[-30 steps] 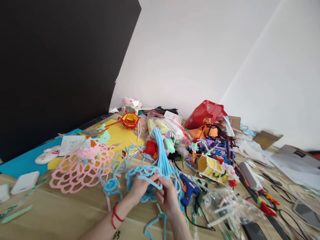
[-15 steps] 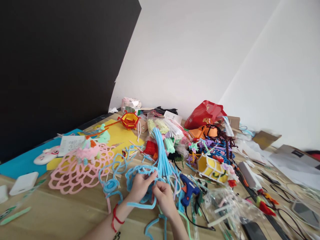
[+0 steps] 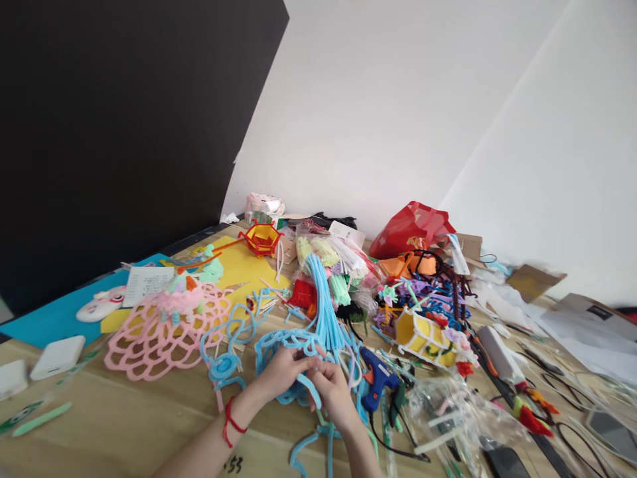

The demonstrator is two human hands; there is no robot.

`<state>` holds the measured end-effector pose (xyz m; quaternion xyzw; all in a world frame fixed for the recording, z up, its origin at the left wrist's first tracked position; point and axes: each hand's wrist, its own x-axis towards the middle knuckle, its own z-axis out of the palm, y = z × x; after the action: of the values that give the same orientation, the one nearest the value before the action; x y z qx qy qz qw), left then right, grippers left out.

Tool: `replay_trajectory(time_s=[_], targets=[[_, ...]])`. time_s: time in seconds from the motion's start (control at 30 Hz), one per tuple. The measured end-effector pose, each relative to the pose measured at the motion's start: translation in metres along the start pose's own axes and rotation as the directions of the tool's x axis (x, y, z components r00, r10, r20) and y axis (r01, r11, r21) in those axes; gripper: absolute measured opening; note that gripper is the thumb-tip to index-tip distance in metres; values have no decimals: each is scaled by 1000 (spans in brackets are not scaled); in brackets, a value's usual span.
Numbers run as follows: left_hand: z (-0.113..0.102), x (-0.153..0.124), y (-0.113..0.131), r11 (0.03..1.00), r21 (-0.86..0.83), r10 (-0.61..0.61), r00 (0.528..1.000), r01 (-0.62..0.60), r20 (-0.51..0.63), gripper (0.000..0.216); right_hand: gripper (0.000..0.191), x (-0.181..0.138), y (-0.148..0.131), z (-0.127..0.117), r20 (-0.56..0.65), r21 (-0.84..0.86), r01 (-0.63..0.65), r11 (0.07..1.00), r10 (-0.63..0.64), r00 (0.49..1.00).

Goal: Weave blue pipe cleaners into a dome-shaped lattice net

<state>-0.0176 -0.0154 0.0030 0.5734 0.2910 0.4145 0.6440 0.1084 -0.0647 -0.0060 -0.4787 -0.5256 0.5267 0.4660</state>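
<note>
My left hand [image 3: 283, 372], with a red string bracelet on its wrist, is closed on a light blue pipe cleaner piece of looped, openwork shape [image 3: 266, 345]. My right hand [image 3: 331, 385] meets it at the fingertips and pinches a blue pipe cleaner [image 3: 309, 390], whose free end curves down between the hands. Fingers cover the spot where the strands meet. Behind the hands lies a bundle of straight blue pipe cleaners [image 3: 326, 305]. To the left is a blue coil [image 3: 223, 366] with trailing loops.
A pink lattice piece [image 3: 149, 358] lies left, near a white mouse-shaped item [image 3: 102, 305]. At right are a blue glue gun [image 3: 379, 378] with its cord, a yellow-and-white lantern shape [image 3: 423, 335] and crumpled clear plastic [image 3: 462, 405]. A red bag [image 3: 413, 229] stands behind.
My hands have come closer together, fingertips now touching. The blue strand that stretched left across my left wrist now hangs short between the hands. The view has shifted slightly.
</note>
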Motion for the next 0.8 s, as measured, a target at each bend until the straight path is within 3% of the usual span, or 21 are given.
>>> replay_trajectory(time_s=[0.33, 0.53, 0.8], targets=[[5, 0, -1, 999, -28, 20, 992, -23, -121, 18, 38, -1, 1, 2, 12, -200, 132, 971, -132, 991], [6, 1, -1, 999, -41, -21, 979, 13, -205, 18, 40, -7, -4, 5, 5, -163, 159, 974, -160, 987], [3, -2, 3, 954, -287, -114, 991, 92, -63, 24, 46, -12, -18, 10, 38, 58, 51, 997, -53, 998]])
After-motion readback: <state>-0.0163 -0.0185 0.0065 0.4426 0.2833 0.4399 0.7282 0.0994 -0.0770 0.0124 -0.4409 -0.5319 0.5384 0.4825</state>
